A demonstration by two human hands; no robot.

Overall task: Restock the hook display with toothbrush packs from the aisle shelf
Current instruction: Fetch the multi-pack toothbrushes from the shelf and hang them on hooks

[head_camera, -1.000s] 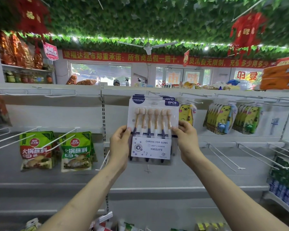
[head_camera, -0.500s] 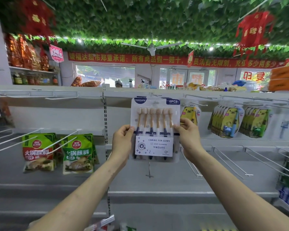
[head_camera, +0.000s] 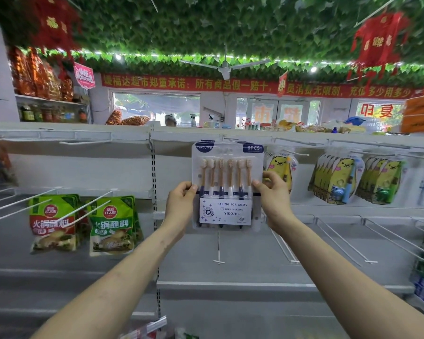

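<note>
A clear toothbrush pack [head_camera: 227, 167], marked YIKOJIFE and 6PCS, holds six brushes with tan heads and dark handles. It sits upright against the top rail of the hook display [head_camera: 301, 143], its top edge level with the rail. More packs of the same kind show just behind it. My left hand [head_camera: 180, 204] grips its left edge at mid height. My right hand [head_camera: 274, 199] grips its right edge. Whether the pack hangs on a hook is hidden behind it.
Yellow bear kids' toothbrush packs [head_camera: 335, 177] hang to the right. Green sauce pouches [head_camera: 110, 223] hang at lower left. Bare white hooks [head_camera: 340, 241] stick out below right, and one short hook [head_camera: 218, 250] juts out under the pack.
The pack and both hands have moved forward, closer to the rail, and the pack has risen slightly against the shelf. Both hands keep the same hold.
</note>
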